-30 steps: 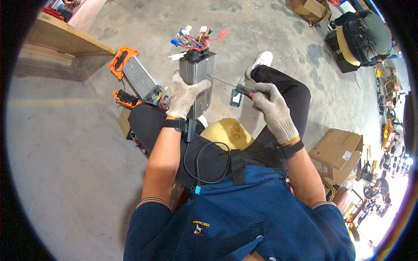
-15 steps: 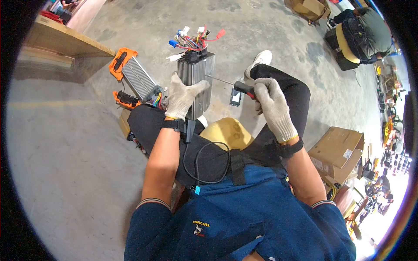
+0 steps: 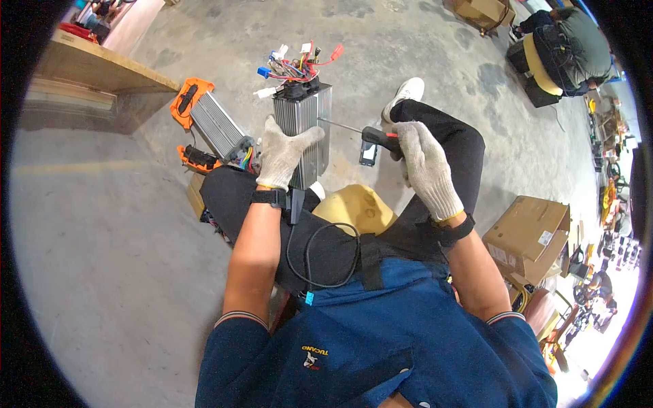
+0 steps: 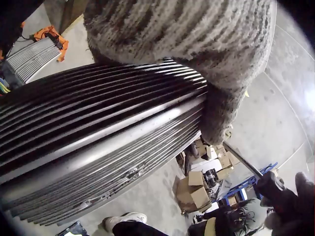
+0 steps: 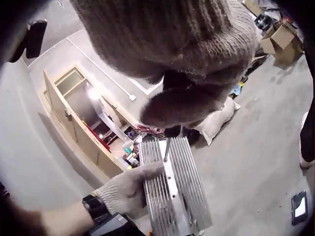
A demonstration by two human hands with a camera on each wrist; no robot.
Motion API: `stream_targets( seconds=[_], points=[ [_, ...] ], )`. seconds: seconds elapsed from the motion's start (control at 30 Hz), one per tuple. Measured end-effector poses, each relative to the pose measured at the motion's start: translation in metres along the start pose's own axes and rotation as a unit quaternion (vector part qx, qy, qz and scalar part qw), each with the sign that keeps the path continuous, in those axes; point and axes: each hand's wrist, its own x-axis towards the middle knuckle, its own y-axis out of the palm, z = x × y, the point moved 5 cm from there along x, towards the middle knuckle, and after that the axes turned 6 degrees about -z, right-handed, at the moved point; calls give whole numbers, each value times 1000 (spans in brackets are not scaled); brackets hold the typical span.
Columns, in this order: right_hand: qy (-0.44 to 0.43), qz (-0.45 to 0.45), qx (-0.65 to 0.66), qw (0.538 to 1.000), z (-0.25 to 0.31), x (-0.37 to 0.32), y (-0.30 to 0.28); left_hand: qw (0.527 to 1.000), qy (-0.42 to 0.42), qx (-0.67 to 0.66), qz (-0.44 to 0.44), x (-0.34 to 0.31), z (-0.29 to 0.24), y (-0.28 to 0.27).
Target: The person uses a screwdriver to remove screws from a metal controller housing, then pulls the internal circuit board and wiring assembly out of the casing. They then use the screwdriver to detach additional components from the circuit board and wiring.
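A grey finned metal controller box [image 3: 294, 112] stands upright before me, coloured wires and plugs [image 3: 299, 66] sprouting from its top. My gloved left hand [image 3: 282, 153] grips its near side, thumb across the fins. In my gloved right hand [image 3: 430, 163] is a screwdriver [image 3: 379, 138] with a black and red handle. Its shaft points left, the tip at the box's right side. The right wrist view shows the shaft [image 5: 168, 149] meeting a flat strip [image 5: 171, 179] with small holes between the fins; the right hand's fingertips are partly hidden there.
A second finned box [image 3: 219, 122] lies at the left beside orange-and-black parts [image 3: 192, 100]. On the floor between my legs is a dark phone-like device [image 3: 368, 154], near a yellow seat [image 3: 355, 207]. Cardboard boxes [image 3: 524, 234] stand right; another person [image 3: 578, 51] sits farther off.
The box and both hands have shifted slightly left. My right hand has turned on the screwdriver handle, its fingers now pointing more upward; the tip stays at the box's side.
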Motion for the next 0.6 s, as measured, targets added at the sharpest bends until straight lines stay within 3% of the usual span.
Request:
stream_targets(
  seconds=[0.1, 0.17, 0.37, 0.4, 0.47, 0.6],
  points=[
    [-42, -31, -8, 999, 8, -3, 2, 1000, 1, 27, -10, 1, 2, 0],
    [-131, -50, -8, 990, 4, -1, 2, 1000, -5, 12, -14, 2, 3, 0],
    [-185, -81, 18, 979, -5, 3, 4, 1000, -7, -8, -16, 5, 9, 3],
    [-185, -81, 18, 979, 4, -2, 3, 1000, -10, -20, -19, 4, 10, 3],
    [-11, -57, -4, 998, 14, -10, 3, 999, -17, -13, -25, 3, 10, 4],
    [-54, -18, -34, 998, -13, 3, 1, 1000, -17, -5, -25, 4, 14, 3]
  ],
)
